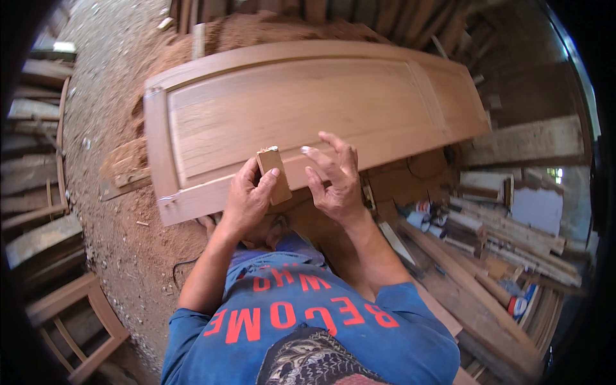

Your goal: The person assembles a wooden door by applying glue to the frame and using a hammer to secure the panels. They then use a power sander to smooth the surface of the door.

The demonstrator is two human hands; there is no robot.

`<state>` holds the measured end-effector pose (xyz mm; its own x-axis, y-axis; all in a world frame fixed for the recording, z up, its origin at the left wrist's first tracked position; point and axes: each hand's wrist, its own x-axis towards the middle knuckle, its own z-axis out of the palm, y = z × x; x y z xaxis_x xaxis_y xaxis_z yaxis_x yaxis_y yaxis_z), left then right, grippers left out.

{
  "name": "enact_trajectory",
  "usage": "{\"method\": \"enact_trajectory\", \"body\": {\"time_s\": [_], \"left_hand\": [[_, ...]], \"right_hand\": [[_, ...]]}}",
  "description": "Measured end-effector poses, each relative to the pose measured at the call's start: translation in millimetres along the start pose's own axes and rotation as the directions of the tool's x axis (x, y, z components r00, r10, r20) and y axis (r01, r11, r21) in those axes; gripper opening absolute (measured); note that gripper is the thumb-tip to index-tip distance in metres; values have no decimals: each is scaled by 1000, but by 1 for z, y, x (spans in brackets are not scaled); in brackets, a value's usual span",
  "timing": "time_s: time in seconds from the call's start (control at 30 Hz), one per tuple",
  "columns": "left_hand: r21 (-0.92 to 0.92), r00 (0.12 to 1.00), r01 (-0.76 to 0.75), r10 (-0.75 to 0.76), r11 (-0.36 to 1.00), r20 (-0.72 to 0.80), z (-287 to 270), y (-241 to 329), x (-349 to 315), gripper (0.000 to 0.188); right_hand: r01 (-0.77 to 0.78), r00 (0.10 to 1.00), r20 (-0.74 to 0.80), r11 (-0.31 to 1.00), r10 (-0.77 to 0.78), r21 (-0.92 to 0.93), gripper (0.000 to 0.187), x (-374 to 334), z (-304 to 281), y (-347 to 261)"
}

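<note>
Several stacks of rough timber (35, 176) lined the far left of the workshop, with a rectangular wooden frame (106, 308) lying below them at the near left. Next came the ground (106, 83), bare earth, gritty and strewn with pale chips, turning to reddish sawdust toward the middle. A loose board (125, 185) lay on it, just beside the left end of a panelled wooden door (301, 102).

I found the door with its panelled face showing, its grain smooth and light brown, with pale marks at both left corners. At its near edge, the person's left hand (250, 196) gripped a small wooden block (273, 179), thumb across its face, a white substance on its upper end. Contact between block and door could not be determined.

The right hand (337, 183) held nothing, its fingers spread apart near the block, one fingertip coated white. The person wore a blue shirt (301, 301) with red lettering.

Farther right, long boards (468, 289) lay piled among small containers (420, 218), with a pale sheet (538, 210) beyond. A broad plank (532, 141) stood out behind them.
</note>
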<state>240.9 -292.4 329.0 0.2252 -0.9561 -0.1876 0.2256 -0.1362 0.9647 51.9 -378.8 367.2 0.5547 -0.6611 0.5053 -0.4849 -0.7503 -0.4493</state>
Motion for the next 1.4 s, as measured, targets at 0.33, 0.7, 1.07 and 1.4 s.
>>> {"method": "enact_trajectory", "body": {"time_s": [0.33, 0.7, 1.07, 1.4], "left_hand": [[102, 754, 480, -469, 871, 460, 177, 18, 11, 30], [151, 518, 719, -667, 679, 536, 301, -24, 96, 33], [272, 520, 631, -657, 726, 546, 428, -68, 229, 33], [338, 647, 617, -703, 710, 296, 469, -121, 265, 35]], "right_hand": [[161, 983, 145, 891, -109, -424, 43, -95, -171, 100], [-79, 981, 137, 927, 138, -365, 29, -151, -240, 221], [-598, 669, 201, 357, 715, 718, 35, -136, -284, 401], [-750, 616, 110, 538, 780, 386, 47, -162, -325, 601]]}}
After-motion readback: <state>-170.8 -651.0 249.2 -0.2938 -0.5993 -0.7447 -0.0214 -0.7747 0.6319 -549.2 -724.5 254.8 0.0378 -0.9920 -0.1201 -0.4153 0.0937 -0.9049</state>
